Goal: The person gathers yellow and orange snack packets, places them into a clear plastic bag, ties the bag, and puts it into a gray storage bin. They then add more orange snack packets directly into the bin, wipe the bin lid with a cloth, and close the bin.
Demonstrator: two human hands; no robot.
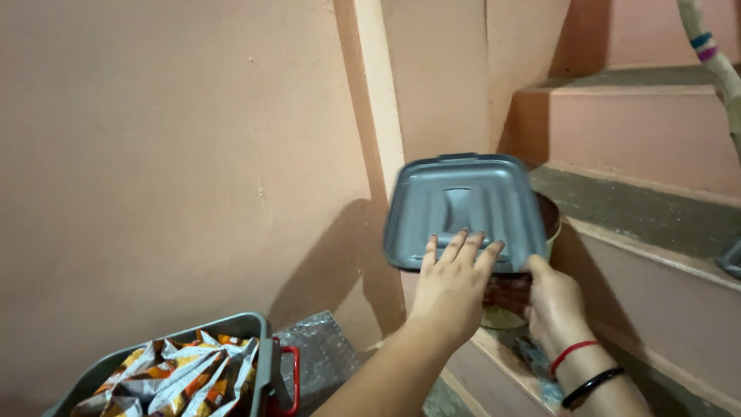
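Holding the grey lid (pixel 463 208) tilted above the stair step (pixel 617 205), you are pressing your left hand (pixel 450 289) flat against its near edge, fingers spread, while your right hand (pixel 554 305) is gripping the edge at four o'clock. Keeping both hands steady should stop it slipping. A brown container (pixel 544 220) is sitting behind, and a grey bin (pixel 258 340) of snack packets is lying at eight o'clock.

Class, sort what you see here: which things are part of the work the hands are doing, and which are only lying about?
In use:
- left hand, fingers flat on the grey lid
- right hand, at the lid's edge
- dark pot partly hidden behind the lid

Lying about:
- grey box full of snack packets
- steps
- wrapped stick
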